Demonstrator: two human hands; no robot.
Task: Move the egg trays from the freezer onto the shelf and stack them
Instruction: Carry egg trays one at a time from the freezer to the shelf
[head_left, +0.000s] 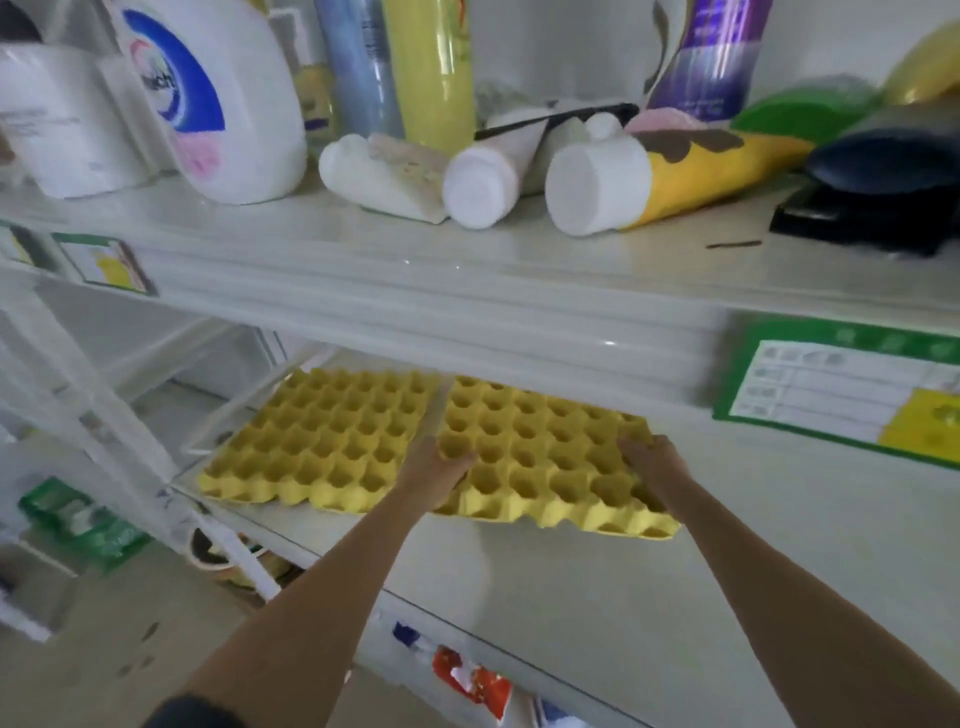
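Two yellow egg trays lie side by side on the white lower shelf (519, 587). The left tray (322, 441) sits flat near the shelf's left end. The right tray (550, 457) overhangs slightly toward me, its far edge under the upper shelf. My left hand (436, 467) grips the right tray's left edge, with the thumb on top among the cups. At the tray's right side, my right hand (649, 457) holds the edge with its fingers curled over the cups. Both forearms reach up from the bottom of the view.
The upper shelf (467, 291) carries a white detergent jug (218, 98), spray cans, lying white bottles (483, 182), a yellow tube (675, 176) and a dark object (883, 197). A green-framed label (841, 389) hangs on its front at the right. Packets lie below.
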